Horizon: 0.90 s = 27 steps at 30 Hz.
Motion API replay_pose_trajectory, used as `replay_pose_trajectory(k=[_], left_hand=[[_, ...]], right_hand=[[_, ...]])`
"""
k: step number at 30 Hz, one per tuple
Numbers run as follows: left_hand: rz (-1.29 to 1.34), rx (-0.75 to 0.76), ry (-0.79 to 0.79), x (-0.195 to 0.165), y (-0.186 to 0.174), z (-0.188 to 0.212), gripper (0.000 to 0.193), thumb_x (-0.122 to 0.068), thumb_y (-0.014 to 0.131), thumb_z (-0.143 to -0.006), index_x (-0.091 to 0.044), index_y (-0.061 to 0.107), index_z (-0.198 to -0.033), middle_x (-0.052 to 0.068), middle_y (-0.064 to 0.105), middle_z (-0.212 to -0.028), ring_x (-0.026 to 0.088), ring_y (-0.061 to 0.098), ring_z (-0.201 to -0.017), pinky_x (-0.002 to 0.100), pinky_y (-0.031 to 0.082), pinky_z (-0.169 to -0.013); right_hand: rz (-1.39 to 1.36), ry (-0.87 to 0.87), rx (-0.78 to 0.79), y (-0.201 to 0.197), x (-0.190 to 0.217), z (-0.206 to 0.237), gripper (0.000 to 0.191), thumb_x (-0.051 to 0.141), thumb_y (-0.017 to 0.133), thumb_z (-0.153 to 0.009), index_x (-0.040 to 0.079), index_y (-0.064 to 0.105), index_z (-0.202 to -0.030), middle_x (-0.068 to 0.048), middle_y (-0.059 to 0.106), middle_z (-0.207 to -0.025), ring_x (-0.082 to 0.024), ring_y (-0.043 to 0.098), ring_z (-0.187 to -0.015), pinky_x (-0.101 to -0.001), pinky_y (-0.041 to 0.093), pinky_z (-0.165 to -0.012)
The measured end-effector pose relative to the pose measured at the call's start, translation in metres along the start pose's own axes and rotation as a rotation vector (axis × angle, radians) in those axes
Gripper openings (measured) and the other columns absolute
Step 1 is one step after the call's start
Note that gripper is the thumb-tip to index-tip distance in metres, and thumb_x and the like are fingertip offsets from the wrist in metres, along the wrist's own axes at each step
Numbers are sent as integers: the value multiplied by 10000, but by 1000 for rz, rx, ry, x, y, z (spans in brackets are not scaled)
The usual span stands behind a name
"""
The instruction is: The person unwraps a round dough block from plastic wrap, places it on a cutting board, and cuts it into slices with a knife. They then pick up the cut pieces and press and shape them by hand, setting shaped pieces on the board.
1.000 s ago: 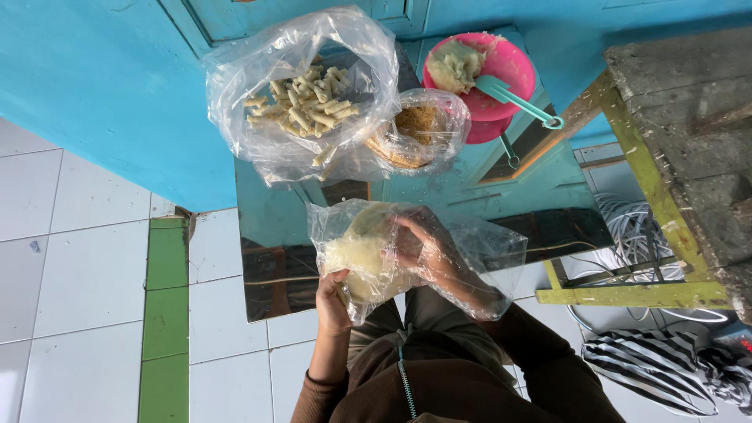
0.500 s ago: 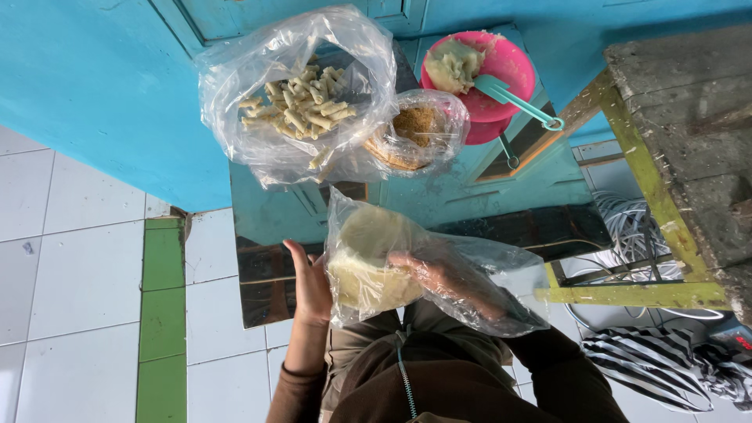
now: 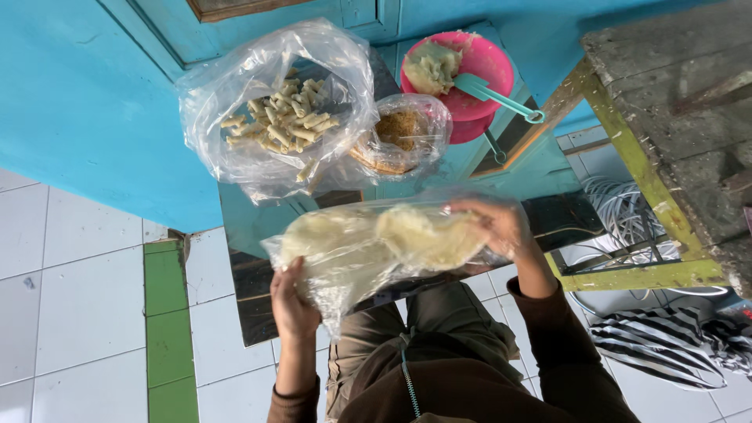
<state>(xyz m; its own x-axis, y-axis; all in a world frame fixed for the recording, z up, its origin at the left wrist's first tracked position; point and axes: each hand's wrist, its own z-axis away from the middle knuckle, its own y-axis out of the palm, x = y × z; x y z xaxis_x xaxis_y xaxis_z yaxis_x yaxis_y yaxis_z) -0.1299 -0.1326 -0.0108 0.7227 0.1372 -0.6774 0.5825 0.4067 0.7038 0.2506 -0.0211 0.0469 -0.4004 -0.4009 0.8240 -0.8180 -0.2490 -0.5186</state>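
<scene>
While the left hand point(image 3: 291, 301) grips one end of a clear bag point(image 3: 368, 251), the bag stretches sideways above the shiny desk point(image 3: 258, 313), just over the person's lap. Two pale, flat, round pieces sit inside the bag, side by side. At the other end, the right hand point(image 3: 501, 229) is closed on the bag too, with its fingers point(image 3: 470, 208) curled over the top edge. Farther back on the desk lies a big bag of sticks point(image 3: 278, 117), then a small bag of crumbs point(image 3: 403, 133), then a pink bowl point(image 3: 486, 66) with a teal spoon point(image 3: 493, 94) in it.
</scene>
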Motion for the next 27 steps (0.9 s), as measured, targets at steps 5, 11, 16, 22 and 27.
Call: replay_pose_trajectory(k=[5,11,16,22,27], left_hand=[[-8,-27,179,-57,-31,25,436,-125,587,-949,55,571,-1346,152,703,-1166,284,699,-1028,424,571,-884],[306,195,124,-84,-67,60,497,-153,565,-1050,95,511,-1478,253,655,-1361,411,667,-1194,571,527,-1018],[519,220,42,-39,-71,66,529,-91,539,-953,104,534,-1444,270,636,-1388,422,649,-1247,590,509,-1062],[481,200,-70,-16,-54,47,539,-120,563,-902,105,582,-1391,281,654,-1340,409,664,-1177,534,536,-1015],[106,18,81,-48,-57,24,379,-110,548,-937,60,581,-1274,208,679,-1236,348,680,-1105,480,566,-962]], right_hand=[[-55,216,-134,10,-38,-31,255,117,781,-1010,-33,670,-1184,-189,715,-1044,-116,628,-904,-345,549,-829],[696,-132,-558,15,41,-3,591,212,687,-1018,-54,461,-1494,-300,460,-1504,-452,442,-1388,-544,387,-1140],[79,-325,-241,93,105,8,597,277,541,-1090,38,343,-1599,-201,276,-1706,-379,267,-1609,-495,257,-1322],[-1432,161,438,178,106,-29,823,646,382,-1014,151,227,-1653,-95,237,-1726,-248,248,-1594,-416,277,-1297],[-1867,565,383,230,84,-57,742,575,455,-1123,-11,398,-1574,-195,454,-1504,-293,501,-1310,-447,544,-1026]])
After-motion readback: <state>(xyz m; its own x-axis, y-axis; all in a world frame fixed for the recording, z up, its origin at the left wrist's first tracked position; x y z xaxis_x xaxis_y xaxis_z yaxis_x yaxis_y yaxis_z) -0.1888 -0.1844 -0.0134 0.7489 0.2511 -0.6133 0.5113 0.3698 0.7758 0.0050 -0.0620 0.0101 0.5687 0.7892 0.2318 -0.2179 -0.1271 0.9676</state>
